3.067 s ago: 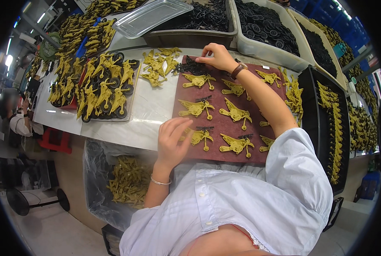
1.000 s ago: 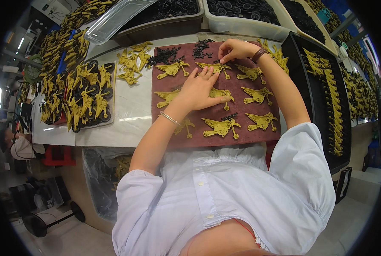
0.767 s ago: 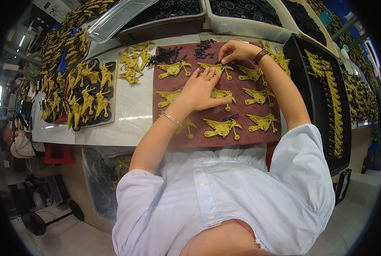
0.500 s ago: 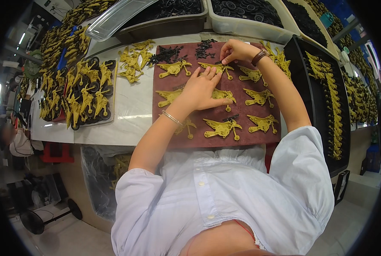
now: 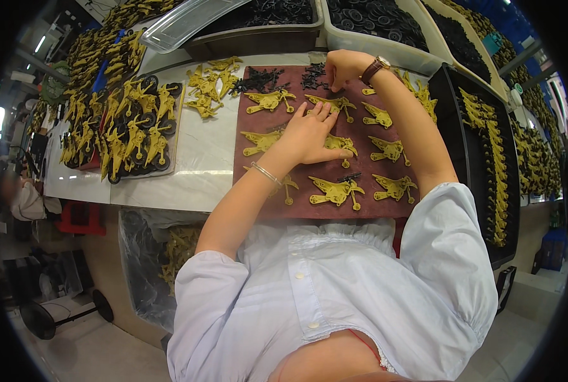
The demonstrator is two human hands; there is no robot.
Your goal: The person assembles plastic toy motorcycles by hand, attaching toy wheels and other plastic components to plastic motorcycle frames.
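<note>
The left hand [image 5: 309,137] is spread open, its fingertips laid on a yellow toy motorcycle frame [image 5: 339,103] toward the far edge of the maroon mat [image 5: 386,209]. The right hand [image 5: 347,66] is curled beside a small pile of black plastic parts [image 5: 312,77] at that edge; whether anything is gripped cannot be told. The frame is laid flat, partly covered by the fingers.

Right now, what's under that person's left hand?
Two yellow parts poke out from under the left hand, one near its fingers, one near its thumb, on the red mat. Whatever the hand covers cannot be seen.
</note>
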